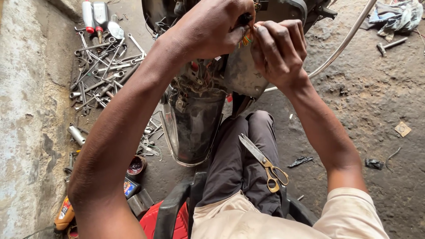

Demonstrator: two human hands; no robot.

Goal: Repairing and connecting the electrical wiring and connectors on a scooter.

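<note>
2 hands work above a lap where scissors [264, 164] with gold handles lie on the dark trousers [234, 159]. Beyond the knees stands a dusty scooter panel [197, 119]. Higher up, the left hand [208, 28] pinches a bundle of coloured wires [245, 39], fingers closed around it. The right hand [279, 51] has its fingertips pressed together on the same wires. Spanners [99, 71] lie scattered on the floor at far left.

Scissors [264, 163] lie on the lap; wrenches [101, 73] litter the ground beside a rag [397, 16].
</note>
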